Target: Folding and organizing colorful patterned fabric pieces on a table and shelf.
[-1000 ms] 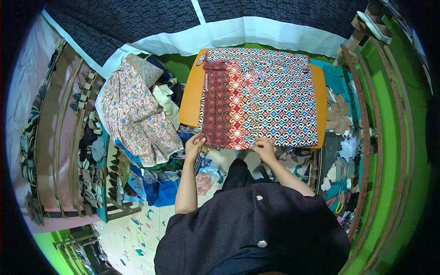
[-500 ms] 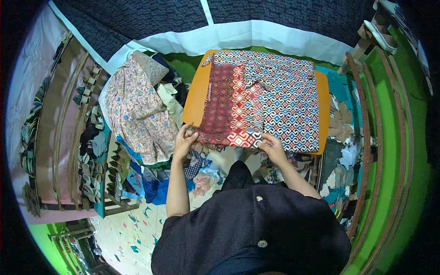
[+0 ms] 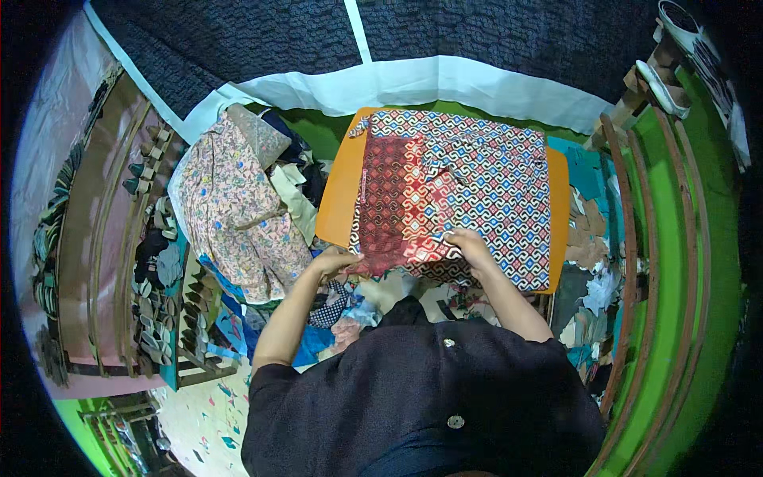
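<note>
Maroon and red-orange print marks the border panel (image 3: 381, 187) of the patterned cloth (image 3: 501, 199), which is spread over the orange bench (image 3: 338, 211); bare bench top is exposed at 9 and 3 o'clock. Clock positions are read from the centre of the cloth, with 12 o'clock pointing away from the wearer.

At 8 o'clock, the near corner of the border panel is pinched by the left hand (image 3: 335, 262), with a narrow grip. Between 5 and 6 o'clock, the upper layer is pinched by the right hand (image 3: 471, 248), its grip likewise closed on fabric. Between the hands the edge is gathered unevenly, and a patterned layer is seen beneath. Floral cloth (image 3: 230, 199) is piled at 9 o'clock, beside the bench.

The step in hand is judged to be alignment of the upper layer along the near edge. For the next move, even tension between both hands appears to be required, so that wrinkles are drawn out before release. Slippage of the lower layer should be guarded against.
</note>
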{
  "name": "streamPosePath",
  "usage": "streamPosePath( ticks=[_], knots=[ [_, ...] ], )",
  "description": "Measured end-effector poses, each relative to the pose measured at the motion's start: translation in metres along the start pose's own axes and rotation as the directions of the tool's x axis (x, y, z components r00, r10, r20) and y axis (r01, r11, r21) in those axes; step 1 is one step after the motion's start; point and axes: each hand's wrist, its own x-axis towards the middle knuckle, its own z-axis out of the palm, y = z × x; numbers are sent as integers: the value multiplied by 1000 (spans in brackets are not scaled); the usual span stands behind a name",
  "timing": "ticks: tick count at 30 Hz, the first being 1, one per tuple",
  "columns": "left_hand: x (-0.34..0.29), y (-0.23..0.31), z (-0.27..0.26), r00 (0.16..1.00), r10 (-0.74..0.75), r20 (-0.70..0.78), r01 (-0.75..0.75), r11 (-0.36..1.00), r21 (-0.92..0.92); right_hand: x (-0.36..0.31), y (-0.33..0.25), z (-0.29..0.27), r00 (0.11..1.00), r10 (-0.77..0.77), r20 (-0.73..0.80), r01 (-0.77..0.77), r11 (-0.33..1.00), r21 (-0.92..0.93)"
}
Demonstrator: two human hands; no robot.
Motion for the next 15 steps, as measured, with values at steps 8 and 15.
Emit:
streamPosePath(
  ticks=[8,15],
  knots=[
    [53,49,-34,983,60,173,-72,995,64,50,-47,-6,987,-149,-65,157,978,140],
    [128,191,-51,747,635,-197,-619,772,144,135,-142,-23,963,-195,-187,201,980,11]
  ],
)
